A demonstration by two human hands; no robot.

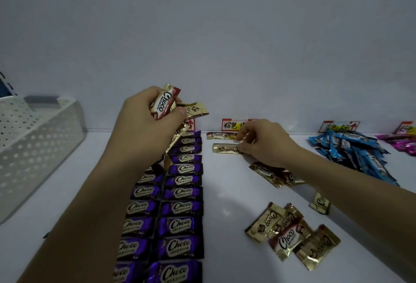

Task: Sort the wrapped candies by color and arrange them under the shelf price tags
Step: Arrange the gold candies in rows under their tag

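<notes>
Left hand: the left hand is raised to the left of the middle price tag, its fingers curled round a bunch of gold candies.
Right hand: the right hand sits low over the shelf just below that tag, its fingertips pinching the right end of a flat gold candy.
Placed candy: another gold piece lies directly under the tag, just above the pinched one.
Loose gold heap: a loose gold heap lies well below the tag, nearer the person; a few more show under the right wrist.
Purple rows: the purple rows run in two columns left of the tag, partly under the left forearm.
Blue pile: the blue pile lies right of the tag, with pink candies beyond it.
Basket: a white basket stands far left of the tag.
</notes>
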